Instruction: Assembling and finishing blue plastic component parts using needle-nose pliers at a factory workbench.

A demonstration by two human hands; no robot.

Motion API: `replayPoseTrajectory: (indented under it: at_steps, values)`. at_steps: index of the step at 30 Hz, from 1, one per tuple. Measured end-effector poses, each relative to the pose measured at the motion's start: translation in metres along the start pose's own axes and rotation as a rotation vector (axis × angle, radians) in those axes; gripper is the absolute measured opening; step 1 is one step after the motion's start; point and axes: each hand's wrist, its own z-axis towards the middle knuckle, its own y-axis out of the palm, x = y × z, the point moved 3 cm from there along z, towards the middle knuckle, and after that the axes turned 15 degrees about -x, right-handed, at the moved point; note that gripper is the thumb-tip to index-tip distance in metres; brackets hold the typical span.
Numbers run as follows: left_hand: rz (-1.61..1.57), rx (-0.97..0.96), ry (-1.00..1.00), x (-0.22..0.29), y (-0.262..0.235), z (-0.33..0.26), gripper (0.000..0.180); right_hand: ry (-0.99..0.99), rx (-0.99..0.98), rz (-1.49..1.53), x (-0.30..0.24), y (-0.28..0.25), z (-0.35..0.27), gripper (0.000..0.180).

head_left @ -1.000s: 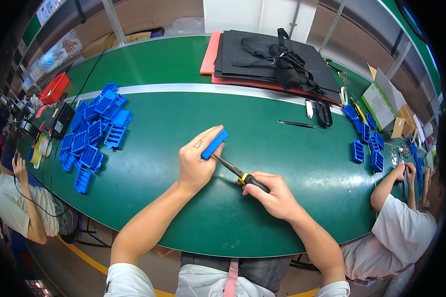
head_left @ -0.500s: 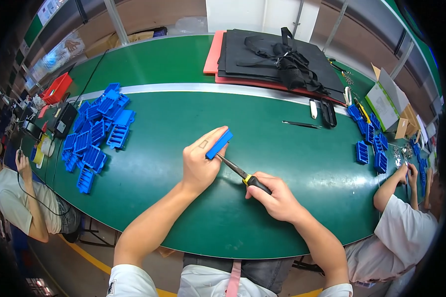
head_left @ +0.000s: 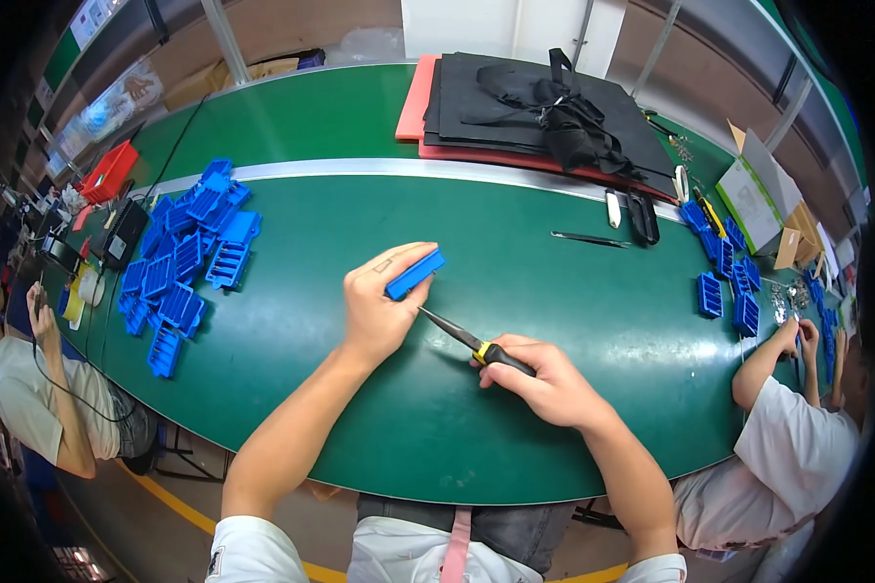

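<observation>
Between the fingers and thumb of my left hand (head_left: 377,303) is a small blue plastic tray (head_left: 415,274), tilted, with a long side facing up. My right hand (head_left: 542,377) is closed around the dark, yellow-trimmed handles of long-nose pliers (head_left: 462,336). Their narrow jaws point up and left, with the tip close to my left thumb and just below the tray. Whether the tip touches anything, I cannot tell. The tray's inner side is turned away from view.
Left lies a heap of blue slotted trays (head_left: 187,255); more blue trays (head_left: 724,257) lie right. Tweezers (head_left: 590,238) rest near a black case (head_left: 642,219). Black foam sheets (head_left: 515,112) with straps lie at the back. A person sits on each side, at the table (head_left: 515,457).
My left hand has shifted left and turned the blue tray flatter. The pliers' tip has come away from the tray, while my right hand has barely moved.
</observation>
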Motion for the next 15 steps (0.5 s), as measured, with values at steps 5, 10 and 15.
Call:
replayPoseTrajectory:
  at_steps: [5,10,15]
  values:
    - [0.141,-0.112,-0.036,0.004,-0.012,0.008,0.036,0.024,0.025,0.12,0.007,-0.011,-0.006,0.022]
    - [0.349,-0.141,0.098,0.006,-0.018,0.01,0.049,0.028,0.015,0.042,0.005,-0.009,-0.003,0.023]
    - [0.41,-0.179,0.087,0.01,-0.023,0.008,0.055,0.026,0.04,0.073,0.007,-0.008,-0.002,0.024]
